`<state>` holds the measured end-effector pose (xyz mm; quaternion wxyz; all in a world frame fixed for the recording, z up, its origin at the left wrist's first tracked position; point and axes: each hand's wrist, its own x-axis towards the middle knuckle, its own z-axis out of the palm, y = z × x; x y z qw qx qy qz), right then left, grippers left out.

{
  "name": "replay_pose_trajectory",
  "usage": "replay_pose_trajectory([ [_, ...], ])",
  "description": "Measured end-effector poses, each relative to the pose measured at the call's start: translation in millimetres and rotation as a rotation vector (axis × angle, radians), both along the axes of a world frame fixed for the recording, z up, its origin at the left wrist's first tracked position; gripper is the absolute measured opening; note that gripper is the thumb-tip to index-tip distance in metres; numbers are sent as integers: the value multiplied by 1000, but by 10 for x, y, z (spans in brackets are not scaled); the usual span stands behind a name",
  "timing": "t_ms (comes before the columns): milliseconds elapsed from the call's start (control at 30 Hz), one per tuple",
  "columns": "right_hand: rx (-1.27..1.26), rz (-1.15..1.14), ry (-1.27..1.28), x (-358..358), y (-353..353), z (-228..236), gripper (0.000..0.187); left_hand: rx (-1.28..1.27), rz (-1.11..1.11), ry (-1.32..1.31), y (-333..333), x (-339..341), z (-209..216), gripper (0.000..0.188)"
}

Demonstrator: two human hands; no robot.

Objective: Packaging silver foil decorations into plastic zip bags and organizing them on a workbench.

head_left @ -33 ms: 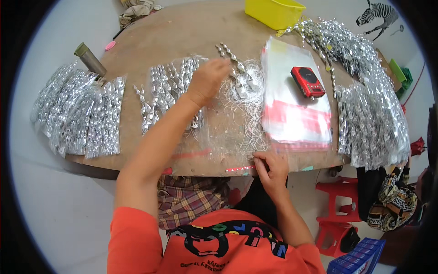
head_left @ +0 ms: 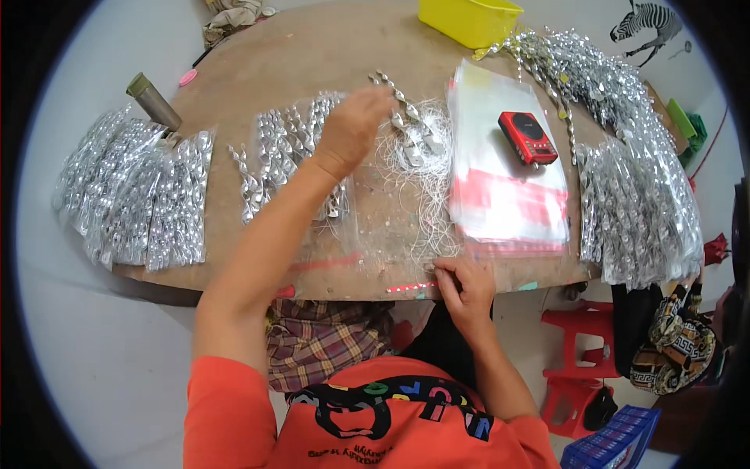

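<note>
My left hand (head_left: 356, 129) is raised over the middle of the table, fingers bent together and slightly blurred. Close beside its fingertips lie several silver twisted strands (head_left: 412, 117), on a tangle of white thread (head_left: 431, 207). What the left fingers hold, if anything, is hidden. Under that forearm, more silver twists (head_left: 291, 139) lie in rows on a clear plastic bag. My right hand (head_left: 466, 293) rests at the table's near edge, fingers curled and thumb bent in. Loose thread ends reach its fingertips, but I cannot make out what is between them.
Right of the thread is a stack of clear bags (head_left: 476, 156) with a red radio-like device (head_left: 528, 139) on it. Bagged silver strands (head_left: 117, 187) lie far left; a large silver heap (head_left: 625, 102) lies right. A yellow basin (head_left: 469, 23) and green-capped bottle (head_left: 155, 102) stand farther back.
My left hand and forearm have shifted very slightly away from me. My right hand and the things on the table look the same.
</note>
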<state>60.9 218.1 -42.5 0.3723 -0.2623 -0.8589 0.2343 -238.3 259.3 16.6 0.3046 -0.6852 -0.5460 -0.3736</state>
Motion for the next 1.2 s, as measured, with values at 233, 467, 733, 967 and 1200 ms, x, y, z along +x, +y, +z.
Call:
replay_pose_trajectory([
  [233, -12, 32, -48, 42, -4, 29, 9, 341, -119, 179, -786, 214, 1270, 17],
  [467, -157, 58, -75, 136, 49, 85, 10, -309, -56, -1195, -1814, 891, 1065, 26],
  [733, 360, 328, -295, -24, 100, 247, 18, -621, -351, -2039, -2132, 1102, -121, 33],
  [967, 602, 499, -445, -211, 233, 329, 17, -757, -382, -2085, -2125, 1204, -320, 39],
  [1200, 685, 596, -541, -312, 217, 422, 14, -787, -431, -2078, -2104, 1255, -338, 40],
])
